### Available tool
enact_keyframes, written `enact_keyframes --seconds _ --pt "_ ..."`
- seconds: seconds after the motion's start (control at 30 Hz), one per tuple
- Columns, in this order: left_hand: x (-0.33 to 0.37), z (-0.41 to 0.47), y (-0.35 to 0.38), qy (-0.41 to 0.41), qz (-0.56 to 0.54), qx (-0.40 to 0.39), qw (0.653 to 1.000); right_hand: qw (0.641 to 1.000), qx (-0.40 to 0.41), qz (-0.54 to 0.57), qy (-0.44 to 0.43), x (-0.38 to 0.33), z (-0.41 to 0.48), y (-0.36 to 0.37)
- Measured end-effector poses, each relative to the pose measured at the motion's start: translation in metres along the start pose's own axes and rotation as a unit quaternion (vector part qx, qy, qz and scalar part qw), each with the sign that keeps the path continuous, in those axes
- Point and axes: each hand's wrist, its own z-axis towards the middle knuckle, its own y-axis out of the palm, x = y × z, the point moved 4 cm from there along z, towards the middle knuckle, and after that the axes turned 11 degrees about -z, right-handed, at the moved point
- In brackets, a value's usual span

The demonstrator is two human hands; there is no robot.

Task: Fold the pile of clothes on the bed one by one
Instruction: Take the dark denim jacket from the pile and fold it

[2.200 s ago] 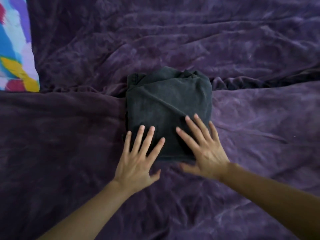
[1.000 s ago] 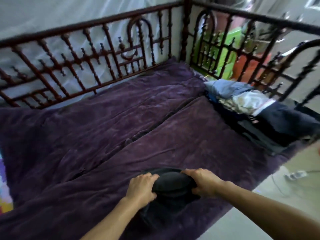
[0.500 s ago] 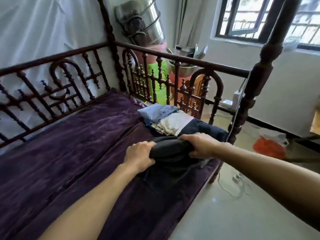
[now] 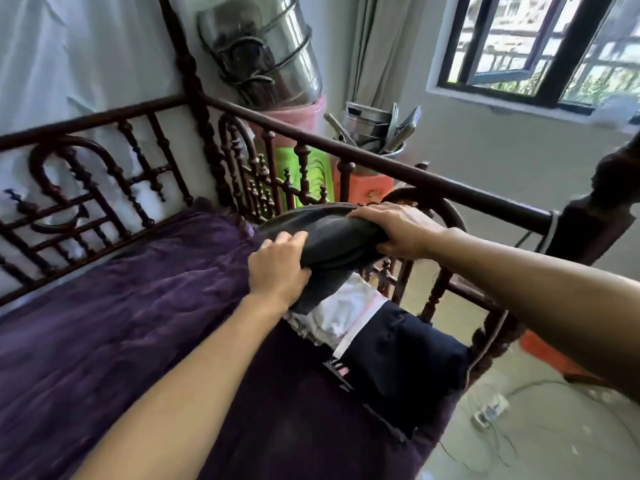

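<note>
A folded dark grey garment (image 4: 332,240) hangs in the air above the far right corner of the bed. My left hand (image 4: 278,271) grips its near left edge and my right hand (image 4: 394,230) grips its right edge. Beneath it lies a pile of clothes: a white piece (image 4: 343,313) and a dark navy piece (image 4: 398,358). The purple bedspread (image 4: 121,323) covers the mattress. The garment hides the far part of the pile.
A dark carved wooden bed rail (image 4: 346,150) runs along the back and the right side, close behind the garment. Beyond it stand metal pots (image 4: 270,53), a pink bucket and green and orange tubs. A window (image 4: 536,46) is at the top right. Cables lie on the floor (image 4: 491,410).
I went from pressing the garment flat on the bed to gripping it with both hands. It has been lifted and carried right, and now hangs higher above the pile by the rail.
</note>
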Motion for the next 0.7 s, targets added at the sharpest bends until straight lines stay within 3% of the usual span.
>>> enact_keyframes --seconds 0.07,0.13,0.2,0.27,0.33,0.43,0.53,0.6,0.7 --pt "0.004 0.000 0.045 -0.026 0.006 -0.016 1.000 1.000 0.014 -0.002 -0.014 0.020 0.007 0.040" --pt "0.009 -0.019 0.104 -0.066 -0.021 -0.085 0.994 0.999 -0.020 -0.035 -0.022 0.036 0.001 0.097" --pt "0.012 -0.056 0.170 -0.115 -0.088 -0.232 0.962 0.984 -0.146 -0.100 -0.020 0.046 -0.017 0.166" --pt "0.014 -0.097 0.222 -0.146 -0.139 -0.396 0.896 0.949 -0.289 -0.129 0.002 0.058 -0.042 0.224" --pt "0.012 -0.115 0.249 -0.161 -0.140 -0.453 0.866 0.931 -0.346 -0.108 0.037 0.069 -0.056 0.256" --pt "0.007 -0.096 0.253 -0.186 -0.130 -0.422 0.878 0.956 -0.276 -0.078 0.063 0.079 -0.043 0.259" --pt "0.001 -0.047 0.232 -0.158 -0.056 -0.225 0.960 0.996 -0.076 -0.033 0.032 0.068 -0.005 0.244" --pt "-0.003 -0.024 0.230 -0.158 -0.018 -0.147 0.976 1.000 -0.009 0.006 0.007 0.056 0.019 0.244" --pt "0.000 -0.023 0.262 -0.199 -0.011 -0.252 0.947 0.983 -0.174 0.043 0.038 0.052 0.028 0.293"
